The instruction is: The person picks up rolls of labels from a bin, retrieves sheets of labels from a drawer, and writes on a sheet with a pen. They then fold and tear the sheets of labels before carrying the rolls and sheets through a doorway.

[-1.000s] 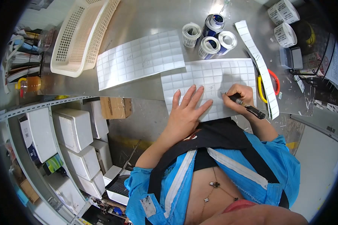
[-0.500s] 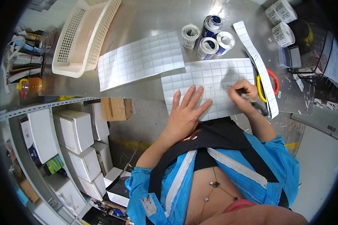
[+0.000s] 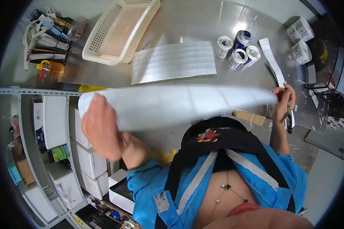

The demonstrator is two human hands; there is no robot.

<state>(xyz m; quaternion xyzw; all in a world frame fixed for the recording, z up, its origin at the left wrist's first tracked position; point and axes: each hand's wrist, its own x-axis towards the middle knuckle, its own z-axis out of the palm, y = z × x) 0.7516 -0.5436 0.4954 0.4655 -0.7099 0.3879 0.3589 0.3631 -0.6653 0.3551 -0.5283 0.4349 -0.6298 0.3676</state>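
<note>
A label sheet [image 3: 179, 105] is held lifted above the bench [image 3: 187, 23] edge, clear of the second sheet [image 3: 174, 61] beyond. The left hand [image 3: 101, 128] is clamped on its left end; the right hand [image 3: 283, 101] pinches its right end, a pen [image 3: 289, 118] also gripped.

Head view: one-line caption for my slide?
Both hands, left hand and right hand, hold a label sheet above the steel table.

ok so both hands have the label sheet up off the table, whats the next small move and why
Probably lower the label sheet flat onto the bare steel table. It hangs stretched in mid-air between the left hand and right hand, which also grips the pen.
</note>
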